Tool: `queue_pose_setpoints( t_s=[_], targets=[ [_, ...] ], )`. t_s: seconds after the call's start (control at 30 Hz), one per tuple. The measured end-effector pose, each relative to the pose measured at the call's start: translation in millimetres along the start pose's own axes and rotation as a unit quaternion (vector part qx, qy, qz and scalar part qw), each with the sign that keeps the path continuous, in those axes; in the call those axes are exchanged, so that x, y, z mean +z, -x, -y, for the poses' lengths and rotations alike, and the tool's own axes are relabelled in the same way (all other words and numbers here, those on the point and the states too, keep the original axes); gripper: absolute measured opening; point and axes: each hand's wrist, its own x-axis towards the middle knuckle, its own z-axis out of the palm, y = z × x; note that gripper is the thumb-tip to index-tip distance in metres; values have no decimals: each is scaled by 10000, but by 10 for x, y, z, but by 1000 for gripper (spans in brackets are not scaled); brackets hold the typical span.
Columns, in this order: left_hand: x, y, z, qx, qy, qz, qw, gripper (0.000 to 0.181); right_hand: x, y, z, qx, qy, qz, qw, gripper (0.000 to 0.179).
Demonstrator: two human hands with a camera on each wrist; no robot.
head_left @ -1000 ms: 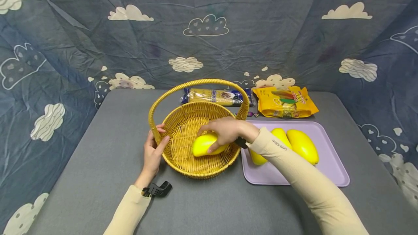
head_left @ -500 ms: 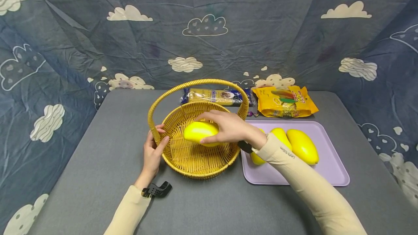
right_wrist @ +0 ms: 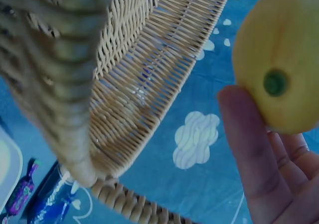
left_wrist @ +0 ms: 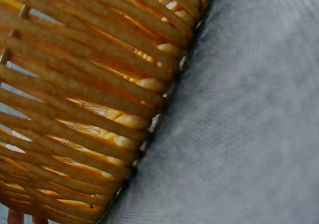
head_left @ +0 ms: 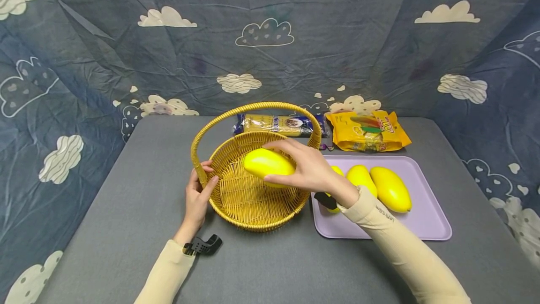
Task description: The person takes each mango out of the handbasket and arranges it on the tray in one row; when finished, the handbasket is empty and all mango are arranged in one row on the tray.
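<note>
My right hand holds a yellow mango over the wicker basket, thumb on the near side and fingers over the far side. In the right wrist view, the mango shows its green stem end beside the thumb. At the basket's left side, my left hand grips the rim by the foot of the arched handle, thumb on the inside. The woven wall of the basket fills much of the left wrist view, with fingertips low in the corner. No other mango shows inside the basket.
A lilac tray to the right carries three more mangoes, one partly hidden by the right wrist. Behind the basket lie a pasta packet and small purple wrapped candies. A yellow snack bag sits behind the tray.
The right hand has lifted the mango from low inside the basket, first shifting left, then up and slightly back to the right. The left hand and basket stay put.
</note>
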Motion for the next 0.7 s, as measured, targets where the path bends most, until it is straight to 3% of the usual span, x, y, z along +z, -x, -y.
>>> queue_pose_setpoints(
  t_s=[0.37, 0.7],
  targets=[
    [9, -6, -19, -37, 21, -23, 10000, 22, -178, 290, 46, 3, -227, -874, 9959, 65],
    [8, -3, -8, -40, 27, -2, 10000, 22, -336, 642, 8, 134, -536, -1782, 9824, 70]
  ],
)
